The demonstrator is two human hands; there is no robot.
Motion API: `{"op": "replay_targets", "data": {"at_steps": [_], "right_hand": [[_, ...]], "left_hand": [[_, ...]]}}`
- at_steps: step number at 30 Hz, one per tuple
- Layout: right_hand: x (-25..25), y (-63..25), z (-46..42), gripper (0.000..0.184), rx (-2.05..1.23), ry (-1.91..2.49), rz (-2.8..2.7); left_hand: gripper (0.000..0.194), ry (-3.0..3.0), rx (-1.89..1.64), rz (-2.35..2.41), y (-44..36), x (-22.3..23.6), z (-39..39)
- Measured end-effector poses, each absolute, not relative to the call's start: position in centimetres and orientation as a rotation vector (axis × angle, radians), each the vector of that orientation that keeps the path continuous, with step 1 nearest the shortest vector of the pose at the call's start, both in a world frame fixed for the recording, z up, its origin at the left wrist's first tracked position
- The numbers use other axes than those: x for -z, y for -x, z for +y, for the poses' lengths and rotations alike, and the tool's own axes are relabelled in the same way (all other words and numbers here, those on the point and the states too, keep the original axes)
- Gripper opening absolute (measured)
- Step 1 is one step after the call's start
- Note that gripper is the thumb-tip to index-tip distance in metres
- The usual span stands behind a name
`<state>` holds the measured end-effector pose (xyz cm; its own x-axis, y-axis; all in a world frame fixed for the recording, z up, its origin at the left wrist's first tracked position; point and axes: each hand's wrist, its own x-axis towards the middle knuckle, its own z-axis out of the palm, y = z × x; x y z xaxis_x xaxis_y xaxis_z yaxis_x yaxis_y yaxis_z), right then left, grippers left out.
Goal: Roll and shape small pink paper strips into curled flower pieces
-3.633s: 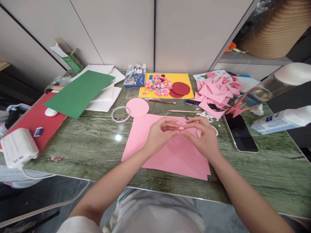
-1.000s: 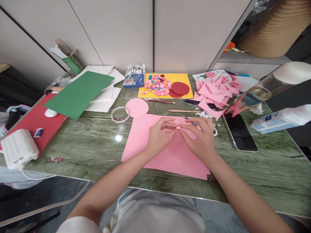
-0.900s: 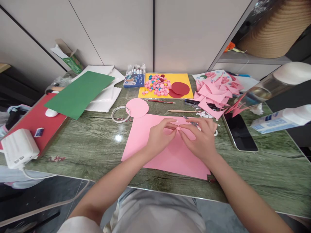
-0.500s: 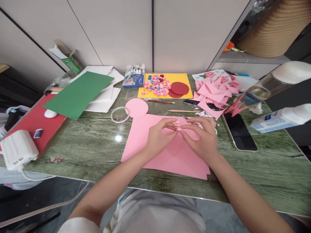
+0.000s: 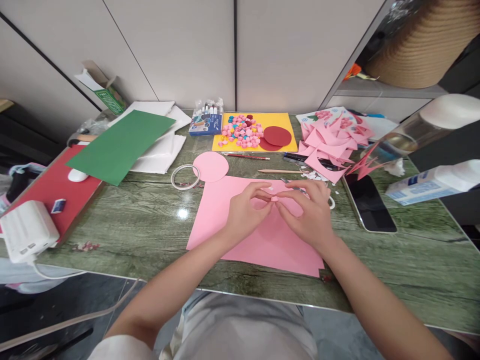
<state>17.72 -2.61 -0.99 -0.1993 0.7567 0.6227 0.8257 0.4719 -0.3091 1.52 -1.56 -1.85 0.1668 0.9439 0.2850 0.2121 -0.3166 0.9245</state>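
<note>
Between the fingertips of both hands is a small piece of pink paper (image 5: pixel 275 198), partly covered by the fingers. My left hand (image 5: pixel 245 207) pinches it from the left, thumb and forefinger closed on it. From the other side my right hand (image 5: pixel 309 212) also grips it with thumb and finger. Both hands hover over a large pink paper sheet (image 5: pixel 258 240). A pink paper circle (image 5: pixel 210 167) lies at the sheet's upper left corner, beside a roll of tape (image 5: pixel 185 177). Scissors, mostly hidden, lie behind my right hand, with a white handle (image 5: pixel 331 202) showing.
A yellow sheet (image 5: pixel 228 145) holds many small coloured paper balls (image 5: pixel 243 132) and dark red circles (image 5: pixel 277 136). Pink paper scraps (image 5: pixel 330 142), a phone (image 5: pixel 369 202) and a white bottle (image 5: pixel 431 182) are on the right. Green paper (image 5: pixel 122 145) and a white charger (image 5: pixel 30 231) lie left.
My right hand has shifted slightly left and its fingers have come closer to my left fingertips. The small pink paper has turned a little between them; more of the scissors' handle shows.
</note>
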Motion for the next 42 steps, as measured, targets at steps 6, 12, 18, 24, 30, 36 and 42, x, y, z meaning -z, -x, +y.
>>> {"op": "replay_targets", "data": {"at_steps": [6, 12, 18, 24, 30, 36, 42], "right_hand": [[1.4, -17.8, -2.6, 0.011, 0.397, 1.229, -2.109], [1.0, -18.4, -2.4, 0.013, 0.288, 1.183, -2.045], [0.3, -18.6, -2.4, 0.011, -0.050, 1.192, -1.913], [0.6, -18.1, -2.4, 0.009, -0.336, 1.241, -1.814], [0.9, -17.8, -2.4, 0.009, -0.185, 1.274, -1.888], [1.0, -18.1, -2.4, 0.009, 0.187, 1.284, -2.082], [1.3, -18.2, -2.3, 0.010, 0.309, 1.228, -2.202]], "left_hand": [[0.038, -2.081, -1.103, 1.258, -1.3, 2.2, -1.6], [0.036, -1.930, -1.198, 1.118, -1.2, 1.7, -1.5], [0.035, -1.619, -1.288, 0.964, -1.3, 1.5, -1.7], [0.034, -1.385, -1.311, 0.882, -1.7, 1.9, -1.7], [0.037, -1.374, -1.254, 0.951, -1.6, 1.9, -1.4], [0.043, -1.733, -1.112, 1.147, -1.3, 1.7, -1.5], [0.042, -2.027, -0.991, 1.241, -1.2, 1.7, -1.5]]}}
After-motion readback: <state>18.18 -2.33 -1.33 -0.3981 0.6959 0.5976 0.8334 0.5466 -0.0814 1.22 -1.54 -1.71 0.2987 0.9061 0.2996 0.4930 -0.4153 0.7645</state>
